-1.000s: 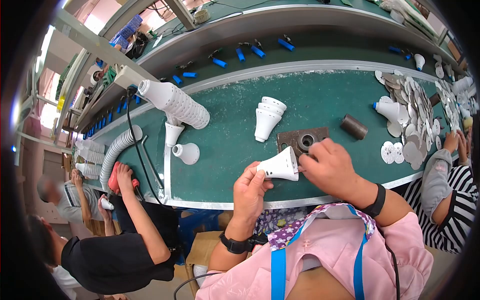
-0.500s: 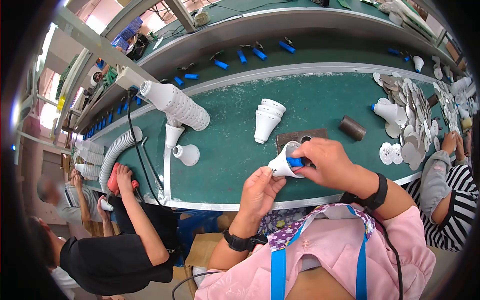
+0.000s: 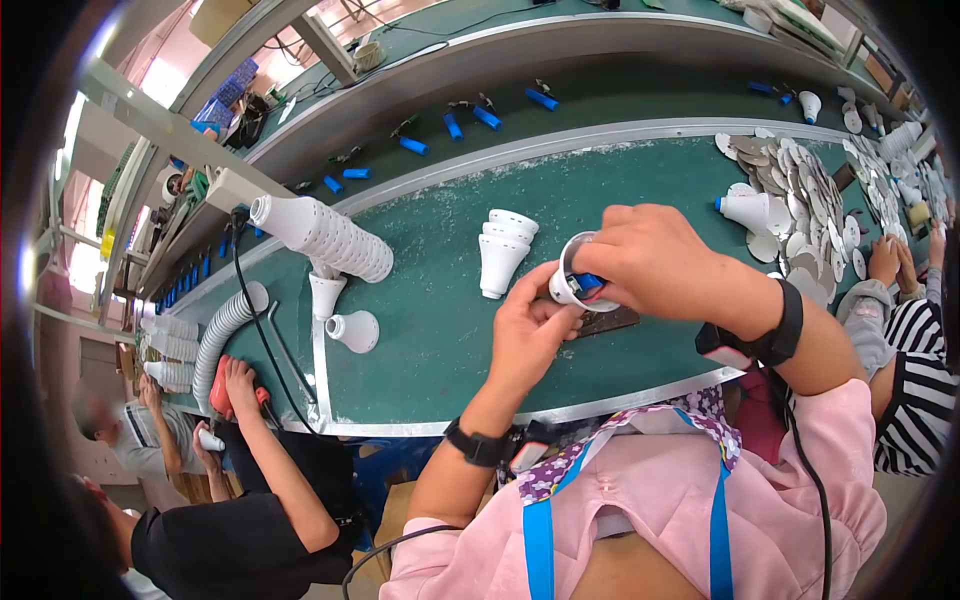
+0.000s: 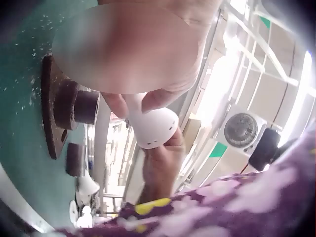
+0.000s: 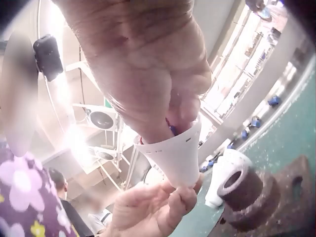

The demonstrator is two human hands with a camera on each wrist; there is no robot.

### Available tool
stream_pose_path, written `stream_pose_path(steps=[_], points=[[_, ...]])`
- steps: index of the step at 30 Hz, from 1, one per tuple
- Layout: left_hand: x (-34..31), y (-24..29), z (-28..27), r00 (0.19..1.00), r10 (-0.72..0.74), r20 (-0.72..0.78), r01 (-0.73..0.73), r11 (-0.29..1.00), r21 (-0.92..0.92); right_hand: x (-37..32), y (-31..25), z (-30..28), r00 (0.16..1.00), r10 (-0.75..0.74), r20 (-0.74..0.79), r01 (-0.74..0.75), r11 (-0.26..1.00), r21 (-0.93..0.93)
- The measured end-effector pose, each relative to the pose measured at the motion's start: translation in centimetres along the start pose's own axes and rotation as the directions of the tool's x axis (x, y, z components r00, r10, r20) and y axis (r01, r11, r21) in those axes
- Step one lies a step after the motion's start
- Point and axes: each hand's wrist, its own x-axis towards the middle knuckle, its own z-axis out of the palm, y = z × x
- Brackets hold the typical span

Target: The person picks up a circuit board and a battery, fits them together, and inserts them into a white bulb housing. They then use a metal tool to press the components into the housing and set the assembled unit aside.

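- Cone [image 3: 566, 291]: white, held in the air between both hands above the near part of the green bench [image 3: 430, 365], its wide mouth toward the right hand.
- Left hand [image 3: 531, 325]: nearly closed, thumb and fingers pinching the cone's narrow end; the right wrist view shows the fingertips around it.
- Right hand [image 3: 655, 262]: fingers curled at the cone's mouth, some of them inside, pinching the blue part [image 3: 588, 285]. The exact fingertip contact is hidden.
- Blue part: partly within the mouth; its lower portion cannot be seen.
- Plate [image 3: 608, 323]: rusty metal, flat on the bench beneath the hands, partly covered by them in the head view. The right wrist view shows a round collar [image 5: 242, 188] standing on it.
- Short stack [image 3: 504, 262]: nested white cones, on the bench beyond the left hand.
- Tall stack [image 3: 330, 240]: nested white cones, tilted, farther to the left.
- Single cone [image 3: 353, 331]: on the bench near the tall stack.
- Discs [image 3: 798, 190]: loose pile at the right, a white cone with a blue end [image 3: 745, 209] lying against it.
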Motion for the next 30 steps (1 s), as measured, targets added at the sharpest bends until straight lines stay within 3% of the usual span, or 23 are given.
stream_pose_path(steps=[1, 2, 3, 5, 6, 16, 19, 21, 22, 24, 25, 27, 30], points=[[0.7, -0.2, 0.0, 0.998, -0.055, -0.037, 0.061, 0.983, 0.175, 0.3, 0.4, 0.1, 1.0, 0.003, -0.003, -0.003, 1.0, -0.007], [1.6, -0.8, 0.2, 0.991, 0.13, -0.024, -0.12, 0.958, 0.259, 0.5, 0.9, 0.2, 0.998, 0.011, 0.058, -0.008, 0.998, -0.056], [2.0, -1.2, 0.1, 0.991, 0.133, -0.016, -0.124, 0.958, 0.259, 0.7, 1.2, 0.2, 0.993, 0.024, 0.118, -0.011, 0.994, -0.105], [2.3, -1.4, 0.2, 0.964, 0.267, 0.001, -0.225, 0.813, 0.537, 0.8, 1.4, 0.1, 0.99, 0.041, 0.137, -0.029, 0.995, -0.092], [2.3, -1.5, 0.2, 0.964, 0.265, 0.004, -0.226, 0.813, 0.536, 0.9, 1.6, 0.1, 0.986, 0.051, 0.158, -0.039, 0.996, -0.075], [1.8, -4.0, -0.6, 0.967, 0.253, -0.013, -0.231, 0.902, 0.364, 2.0, 0.6, 0.7, 0.95, 0.021, 0.312, 0.007, 0.996, -0.087], [1.8, -4.5, -1.2, 0.977, 0.212, -0.007, -0.189, 0.885, 0.425, 2.5, 0.2, 0.7, 0.939, -0.022, 0.344, 0.049, 0.996, -0.069], [1.4, -3.6, -0.9, 0.998, 0.065, -0.008, -0.058, 0.93, 0.362, 2.8, 0.2, 0.7, 0.91, -0.015, 0.414, 0.044, 0.997, -0.062], [1.1, -3.0, -0.7, 0.998, 0.065, -0.012, -0.056, 0.932, 0.358, 2.8, 0.2, 0.7, 0.908, -0.018, 0.419, 0.048, 0.997, -0.061], [0.4, -1.4, -0.5, 0.988, -0.047, 0.148, 0.045, 0.999, 0.017, 2.7, 0.3, 0.9, 0.899, 0.016, 0.438, -0.016, 1.0, -0.003], [0.2, -0.5, -0.4, 0.988, -0.048, 0.148, 0.047, 0.999, 0.016, 2.7, 0.3, 0.9, 0.898, 0.017, 0.439, -0.017, 1.0, -0.003], [0.3, 1.2, 0.1, 0.957, -0.172, 0.235, 0.246, 0.909, -0.335, 2.8, 0.2, 0.7, 0.892, 0.029, 0.451, -0.021, 1.0, -0.023], [0.8, 2.1, 1.0, 0.967, -0.219, 0.131, 0.245, 0.94, -0.238, 2.8, 0.1, 0.5, 0.907, -0.003, 0.421, -0.001, 1.0, 0.009]])
